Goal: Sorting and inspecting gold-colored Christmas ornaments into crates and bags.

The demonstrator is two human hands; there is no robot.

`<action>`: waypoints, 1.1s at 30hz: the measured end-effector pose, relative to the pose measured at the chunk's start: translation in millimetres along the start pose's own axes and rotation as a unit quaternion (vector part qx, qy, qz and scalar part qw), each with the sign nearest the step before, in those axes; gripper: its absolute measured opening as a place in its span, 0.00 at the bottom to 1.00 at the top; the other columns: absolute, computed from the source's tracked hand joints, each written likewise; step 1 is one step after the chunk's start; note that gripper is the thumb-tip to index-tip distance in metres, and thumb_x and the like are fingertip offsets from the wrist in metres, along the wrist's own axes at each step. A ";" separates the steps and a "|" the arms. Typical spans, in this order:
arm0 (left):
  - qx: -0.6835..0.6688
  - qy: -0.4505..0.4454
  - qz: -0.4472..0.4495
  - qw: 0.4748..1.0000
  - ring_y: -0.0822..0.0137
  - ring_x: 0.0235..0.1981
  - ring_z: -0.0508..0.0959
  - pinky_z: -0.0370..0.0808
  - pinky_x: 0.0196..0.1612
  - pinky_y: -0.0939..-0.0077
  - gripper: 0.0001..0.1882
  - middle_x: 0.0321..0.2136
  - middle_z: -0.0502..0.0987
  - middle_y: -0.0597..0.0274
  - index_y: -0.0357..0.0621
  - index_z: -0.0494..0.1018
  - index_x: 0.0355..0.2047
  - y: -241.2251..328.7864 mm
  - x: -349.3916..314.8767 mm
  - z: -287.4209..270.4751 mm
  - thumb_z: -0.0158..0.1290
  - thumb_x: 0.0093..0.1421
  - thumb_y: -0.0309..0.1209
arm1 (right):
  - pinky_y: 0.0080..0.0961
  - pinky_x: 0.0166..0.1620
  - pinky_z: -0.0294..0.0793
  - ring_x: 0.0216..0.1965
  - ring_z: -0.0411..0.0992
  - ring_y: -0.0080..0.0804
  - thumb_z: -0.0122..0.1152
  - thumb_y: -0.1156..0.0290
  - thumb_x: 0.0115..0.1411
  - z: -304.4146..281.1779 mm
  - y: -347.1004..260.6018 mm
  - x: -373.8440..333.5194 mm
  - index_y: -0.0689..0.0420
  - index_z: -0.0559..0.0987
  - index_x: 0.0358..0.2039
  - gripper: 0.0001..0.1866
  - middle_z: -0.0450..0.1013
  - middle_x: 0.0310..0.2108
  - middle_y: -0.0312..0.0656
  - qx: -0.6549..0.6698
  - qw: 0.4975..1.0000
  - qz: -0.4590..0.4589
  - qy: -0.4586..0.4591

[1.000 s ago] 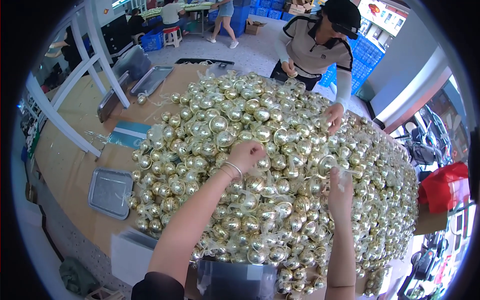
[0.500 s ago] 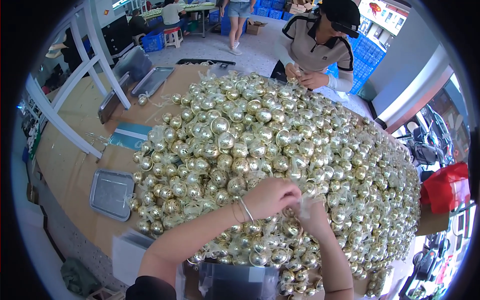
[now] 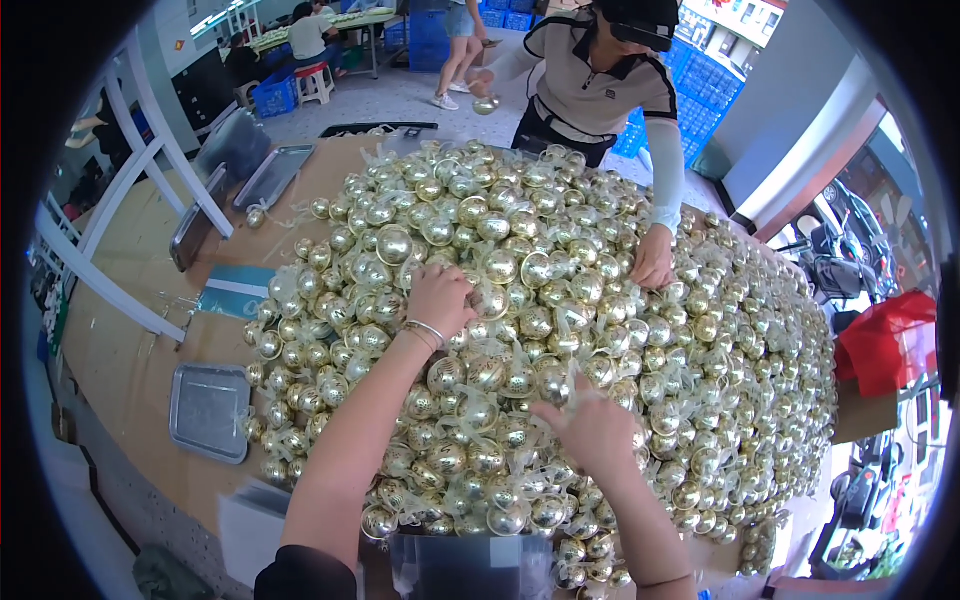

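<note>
Since the earlier frame, left hand (image 3: 441,300) and right hand (image 3: 598,432) have parted, left farther out. Bench (image 3: 215,340) carries a heap of gold balls (image 3: 700,400). Left: fingers curled against one ball (image 3: 492,300), grip unclear. Right: half open, thumb out; pale ribbon (image 3: 580,390) at fingers, hold uncertain.

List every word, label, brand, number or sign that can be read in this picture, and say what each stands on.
No text is clear enough to quote.
Chest mark on the co-worker's shirt: too small to read.
Pale marks on the flat teal piece: too blurred.
Dark patterns on the gold balls: cannot tell whether they are lettering.
</note>
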State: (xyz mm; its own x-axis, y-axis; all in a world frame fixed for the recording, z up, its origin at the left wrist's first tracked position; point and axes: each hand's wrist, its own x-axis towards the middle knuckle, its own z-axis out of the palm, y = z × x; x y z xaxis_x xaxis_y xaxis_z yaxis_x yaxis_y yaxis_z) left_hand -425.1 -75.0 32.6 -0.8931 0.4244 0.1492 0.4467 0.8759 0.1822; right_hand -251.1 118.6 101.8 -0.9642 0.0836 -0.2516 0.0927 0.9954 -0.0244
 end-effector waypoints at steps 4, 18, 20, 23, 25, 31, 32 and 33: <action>-0.019 -0.014 -0.043 0.999 0.63 0.41 0.70 0.65 0.46 0.66 0.07 0.36 0.75 0.70 0.51 0.77 0.26 -4.8 -5.1 6.1 0.55 0.51 0.37 | 0.32 0.29 0.75 0.28 0.76 0.37 0.47 0.30 0.47 -4.0 -6.2 37.8 0.63 0.73 0.39 0.42 0.74 0.25 0.48 0.047 0.992 0.080 -0.086; -0.778 -0.027 -0.086 0.622 0.75 0.19 0.61 0.68 0.31 0.76 0.05 0.19 0.61 0.70 0.44 0.64 0.34 22.3 2.7 -63.3 0.42 0.62 0.31 | 0.24 0.33 0.76 0.36 0.72 0.35 0.50 0.52 0.53 -13.2 81.9 5.1 0.56 0.72 0.42 0.23 0.71 0.33 0.44 0.731 0.668 0.135 -0.027; -0.770 -0.060 -0.088 0.629 0.77 0.19 0.63 0.66 0.29 0.79 0.06 0.21 0.63 0.69 0.44 0.66 0.36 38.2 4.4 -71.9 0.41 0.62 0.30 | 0.37 0.39 0.76 0.39 0.72 0.38 0.50 0.51 0.53 12.8 110.1 -24.0 0.56 0.70 0.44 0.24 0.70 0.38 0.45 0.815 0.564 0.124 0.049; -0.828 -0.140 -0.055 0.540 0.78 0.20 0.64 0.66 0.30 0.80 0.08 0.24 0.66 0.68 0.42 0.67 0.39 59.6 -3.7 -77.2 0.40 0.63 0.28 | 0.43 0.46 0.71 0.39 0.72 0.39 0.54 0.45 0.49 53.0 164.5 -104.5 0.58 0.72 0.42 0.29 0.73 0.37 0.45 0.842 0.533 0.057 0.060; -0.830 -0.164 -0.041 0.532 0.77 0.24 0.69 0.70 0.32 0.79 0.11 0.29 0.70 0.66 0.39 0.66 0.44 67.6 -12.5 -76.9 0.39 0.63 0.28 | 0.37 0.40 0.73 0.36 0.73 0.39 0.57 0.42 0.46 78.1 188.2 -162.9 0.60 0.72 0.44 0.35 0.73 0.35 0.45 0.834 0.528 0.126 0.095; -0.792 -0.208 -0.048 0.572 0.73 0.35 0.74 0.74 0.40 0.76 0.17 0.40 0.72 0.59 0.39 0.65 0.49 145.7 -32.1 -63.5 0.45 0.62 0.33 | 0.38 0.39 0.75 0.35 0.73 0.38 0.56 0.45 0.48 119.3 242.6 -303.0 0.61 0.71 0.44 0.33 0.73 0.35 0.45 0.865 0.421 0.234 0.141; -0.728 -0.232 -0.056 0.642 0.74 0.34 0.73 0.74 0.39 0.78 0.17 0.39 0.73 0.60 0.39 0.64 0.50 166.4 -38.0 -57.9 0.46 0.62 0.32 | 0.38 0.38 0.75 0.35 0.73 0.38 0.56 0.46 0.49 112.9 242.1 -327.3 0.61 0.71 0.43 0.32 0.73 0.35 0.45 0.848 0.426 0.278 0.150; -0.705 -0.258 -0.043 0.659 0.76 0.31 0.73 0.73 0.37 0.81 0.16 0.37 0.74 0.61 0.39 0.65 0.49 187.4 -51.8 -54.4 0.46 0.62 0.31 | 0.37 0.38 0.75 0.35 0.74 0.37 0.54 0.49 0.52 120.7 250.2 -351.0 0.61 0.72 0.43 0.28 0.73 0.36 0.45 0.869 0.412 0.246 0.120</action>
State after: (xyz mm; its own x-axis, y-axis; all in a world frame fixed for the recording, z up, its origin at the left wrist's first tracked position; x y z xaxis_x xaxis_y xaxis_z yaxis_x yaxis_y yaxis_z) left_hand -292.2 54.7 111.9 -0.6544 0.7280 -0.2042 -0.3259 -0.0279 0.9450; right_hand 140.5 332.6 67.3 -0.6998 0.4647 -0.5425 0.1297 -0.6642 -0.7362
